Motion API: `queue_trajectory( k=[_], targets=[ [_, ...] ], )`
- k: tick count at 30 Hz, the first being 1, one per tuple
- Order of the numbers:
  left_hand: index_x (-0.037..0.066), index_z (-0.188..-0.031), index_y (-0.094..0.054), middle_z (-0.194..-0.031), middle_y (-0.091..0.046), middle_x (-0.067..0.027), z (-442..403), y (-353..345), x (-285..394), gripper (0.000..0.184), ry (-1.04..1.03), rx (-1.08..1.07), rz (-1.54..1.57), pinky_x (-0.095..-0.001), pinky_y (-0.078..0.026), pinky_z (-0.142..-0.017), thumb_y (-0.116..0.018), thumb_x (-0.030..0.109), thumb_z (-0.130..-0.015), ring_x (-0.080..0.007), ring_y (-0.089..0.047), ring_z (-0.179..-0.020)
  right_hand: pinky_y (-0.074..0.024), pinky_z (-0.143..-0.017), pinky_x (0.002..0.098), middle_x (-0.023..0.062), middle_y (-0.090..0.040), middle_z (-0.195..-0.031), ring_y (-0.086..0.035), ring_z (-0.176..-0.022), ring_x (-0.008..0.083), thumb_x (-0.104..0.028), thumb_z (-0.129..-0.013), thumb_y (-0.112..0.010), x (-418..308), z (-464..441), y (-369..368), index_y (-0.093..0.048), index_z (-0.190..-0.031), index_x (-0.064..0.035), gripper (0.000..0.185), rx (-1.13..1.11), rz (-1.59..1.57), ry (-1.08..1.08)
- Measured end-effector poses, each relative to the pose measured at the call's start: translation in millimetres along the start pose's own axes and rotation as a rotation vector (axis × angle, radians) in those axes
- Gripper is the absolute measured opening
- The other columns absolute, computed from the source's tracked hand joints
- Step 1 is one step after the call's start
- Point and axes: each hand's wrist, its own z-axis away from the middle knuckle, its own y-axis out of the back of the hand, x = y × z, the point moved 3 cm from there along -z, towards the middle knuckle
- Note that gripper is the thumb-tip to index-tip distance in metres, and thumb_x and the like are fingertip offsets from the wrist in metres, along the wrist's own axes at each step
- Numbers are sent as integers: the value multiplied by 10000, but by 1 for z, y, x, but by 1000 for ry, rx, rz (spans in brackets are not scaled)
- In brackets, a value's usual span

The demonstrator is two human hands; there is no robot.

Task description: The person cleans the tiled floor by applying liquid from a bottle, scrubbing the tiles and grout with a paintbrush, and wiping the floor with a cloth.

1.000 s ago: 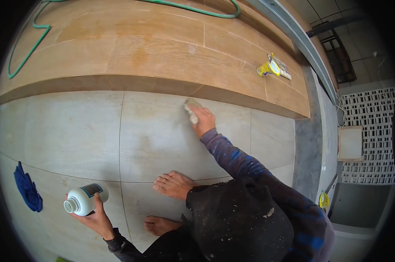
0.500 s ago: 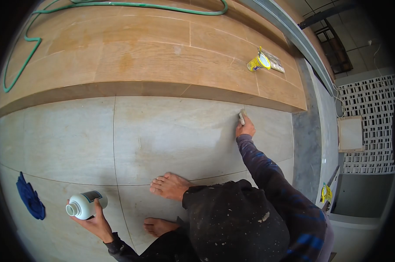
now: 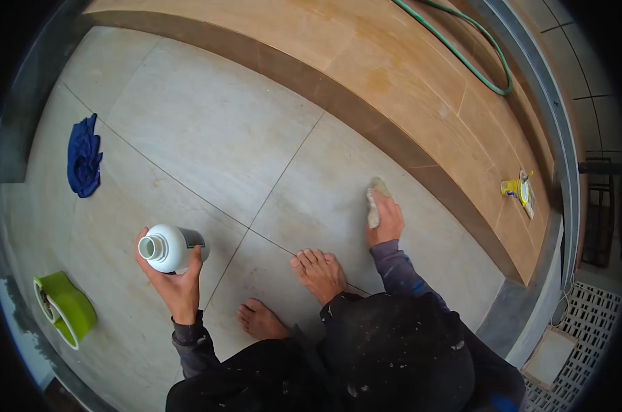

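My left hand [image 3: 177,285] is wrapped round a white plastic bottle [image 3: 165,248] with a dark label. The bottle has no cap on, and its mouth tilts to the left above the floor. A pale, crumpled cloth [image 3: 375,200] is under the fingers of my right hand [image 3: 386,221], pressed against the grey floor tiles [image 3: 208,123]. The tile around the cloth looks slightly darker. Both bare feet stand between my hands.
A blue cloth [image 3: 84,158] lies at the left, and a green bucket [image 3: 81,309] stands nearer me. The wood-look step [image 3: 393,75] rises ahead. On it are a green hose [image 3: 455,51] and a yellow tub [image 3: 510,187].
My view has turned left, bringing the green bucket into sight. The right hand with its cloth has moved away from the step, closer to my feet. My left hand still holds the bottle.
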Motion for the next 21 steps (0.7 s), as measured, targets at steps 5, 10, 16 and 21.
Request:
queue_trajectory(
  k=[5,10,16,21],
  targets=[
    [46,-1562,-355,-1477,-489,-143,3,6,-8,950,48,57,18,-412,-444,-1139,-890,71,-778,-263,-542,-1333,-561,-938,430,97,-711,-1258,-664,-1085,358,-21,-815,-709,-80,19,-55,-716,-1302,-101,493,-549,-431,697],
    [36,-1560,-350,-1484,-488,-144,10,17,-8,949,86,153,-52,-407,-455,-1130,-890,78,-781,-261,-552,-1322,-574,-933,411,78,-712,-1230,-664,-1091,327,-7,-842,-667,-66,-74,-80,-718,-1289,-105,461,-252,-201,469],
    [23,-1601,-294,-1556,-441,-150,6,13,-14,1011,106,211,43,-429,-430,-1161,-900,81,-793,-271,-525,-1367,-602,-858,384,35,-700,-1182,-656,-1088,269,-29,-844,-673,-164,-16,-121,-723,-1244,-145,420,-509,-394,851],
    [31,-1573,-314,-1518,-458,-151,1,17,-7,981,122,200,-139,-417,-410,-1174,-891,112,-784,-282,-508,-1380,-594,-837,419,38,-670,-1162,-633,-1060,305,-62,-856,-691,-72,-159,-243,-695,-1229,-124,379,-220,-368,345]
  ],
)
